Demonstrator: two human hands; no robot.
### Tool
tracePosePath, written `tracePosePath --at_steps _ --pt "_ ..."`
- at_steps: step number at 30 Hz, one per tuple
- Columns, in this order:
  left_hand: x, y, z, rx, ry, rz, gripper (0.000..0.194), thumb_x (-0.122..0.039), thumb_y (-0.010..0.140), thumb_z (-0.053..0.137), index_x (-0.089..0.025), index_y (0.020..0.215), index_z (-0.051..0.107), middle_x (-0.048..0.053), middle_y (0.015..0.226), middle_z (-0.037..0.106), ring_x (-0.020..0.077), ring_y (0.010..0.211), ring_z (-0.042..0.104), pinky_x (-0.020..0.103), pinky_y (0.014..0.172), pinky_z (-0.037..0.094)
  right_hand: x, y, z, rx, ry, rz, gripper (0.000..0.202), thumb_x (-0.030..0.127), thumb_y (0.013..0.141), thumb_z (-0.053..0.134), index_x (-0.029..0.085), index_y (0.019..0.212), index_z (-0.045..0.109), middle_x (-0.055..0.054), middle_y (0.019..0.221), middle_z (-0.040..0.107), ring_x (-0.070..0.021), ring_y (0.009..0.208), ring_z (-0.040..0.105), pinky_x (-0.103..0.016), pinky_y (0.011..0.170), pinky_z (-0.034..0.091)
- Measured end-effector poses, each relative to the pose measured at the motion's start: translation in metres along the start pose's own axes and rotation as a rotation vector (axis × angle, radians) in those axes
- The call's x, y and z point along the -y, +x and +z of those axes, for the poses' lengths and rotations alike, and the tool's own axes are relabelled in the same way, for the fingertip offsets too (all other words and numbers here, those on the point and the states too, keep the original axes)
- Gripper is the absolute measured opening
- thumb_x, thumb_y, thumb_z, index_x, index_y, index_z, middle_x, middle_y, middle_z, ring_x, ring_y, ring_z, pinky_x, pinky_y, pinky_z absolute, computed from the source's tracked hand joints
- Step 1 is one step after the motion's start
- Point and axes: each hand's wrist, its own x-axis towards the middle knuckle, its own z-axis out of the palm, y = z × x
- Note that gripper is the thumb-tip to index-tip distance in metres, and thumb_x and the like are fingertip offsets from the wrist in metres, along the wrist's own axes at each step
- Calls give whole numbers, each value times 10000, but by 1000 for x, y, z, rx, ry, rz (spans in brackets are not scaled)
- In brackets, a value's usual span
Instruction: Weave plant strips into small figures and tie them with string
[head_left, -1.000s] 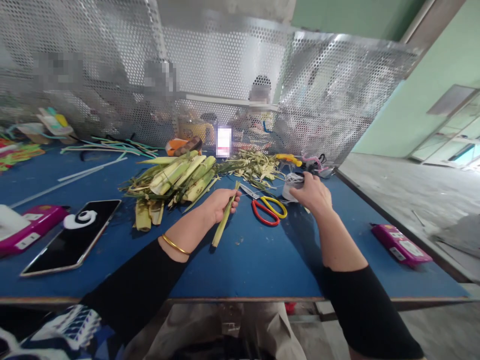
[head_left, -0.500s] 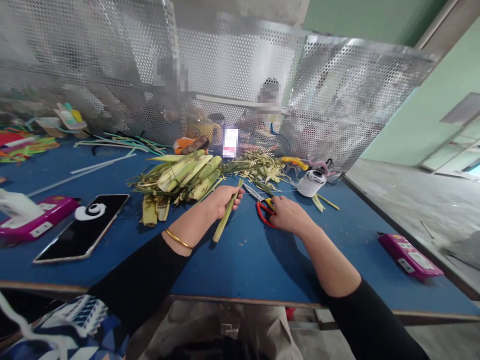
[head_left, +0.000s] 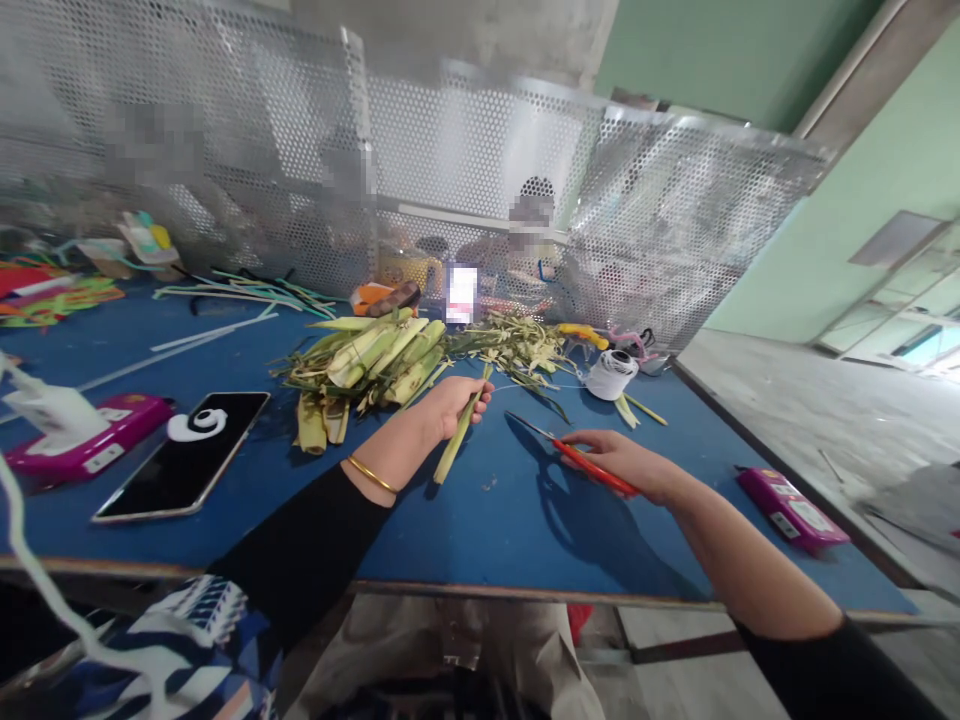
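Note:
My left hand (head_left: 461,405) is closed round a pale green plant strip (head_left: 454,455), which slants down toward me. A thin white thread runs from near that hand to a white spool (head_left: 611,375) at the right. My right hand (head_left: 619,462) holds scissors (head_left: 596,470) with red handles, lifted over the blue table, blades pointing left toward my left hand. The blades look closed and touch nothing. Left of my left hand lies a pile of thick green stalks (head_left: 375,360). Behind both hands are thin shredded plant pieces (head_left: 525,342).
A black phone (head_left: 180,465) and a purple power strip (head_left: 112,435) lie on the left. Another purple box (head_left: 793,510) sits at the right. A perforated metal screen (head_left: 465,150) stands behind the table (head_left: 480,540), with people beyond it.
My right hand has lifted the scissors off the table and drawn them right and toward me; they have turned, and their blades have come together. My left hand still grips the strip. The view has shifted slightly.

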Motion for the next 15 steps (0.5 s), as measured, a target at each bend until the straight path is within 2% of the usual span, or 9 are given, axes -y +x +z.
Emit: tracePosePath --at_steps 2,4,7,10,15 --pt "-1 -2 1 6 -5 -1 227 -107 912 408 -146 703 488 -30 555 455 43 403 371 148 368 270 -9 -19 -9 36 91 55 543 599 677 694 177 1012 624 43 607 517 -68 431 392 -196 371 280" --pt "-1 -3 2 10 -8 0 216 -107 912 419 -148 713 490 -32 554 457 44 403 380 147 366 264 -16 -35 -15 68 218 42 617 670 646 688 165 991 606 43 637 502 -52 428 375 -190 369 273" --pt "0 -5 4 8 -7 2 212 -114 922 417 -146 726 493 -30 561 463 42 396 384 151 365 259 -20 -47 -17 76 389 -12 670 726 635 659 169 1002 600 2 732 545 -85 518 461 -220 454 401" --pt "0 -6 5 13 -1 3 236 -116 936 379 -142 731 493 -32 564 457 39 387 379 152 365 258 -17 -46 -13 113 451 21 629 746 689 585 186 976 602 -19 751 561 -124 565 497 -262 509 455" --pt "0 -5 4 31 17 9 243 -121 927 389 -144 708 491 -32 555 453 44 389 382 150 367 269 4 -28 -8 142 448 75 558 737 749 524 195 862 594 -9 678 554 -108 501 474 -228 440 394"
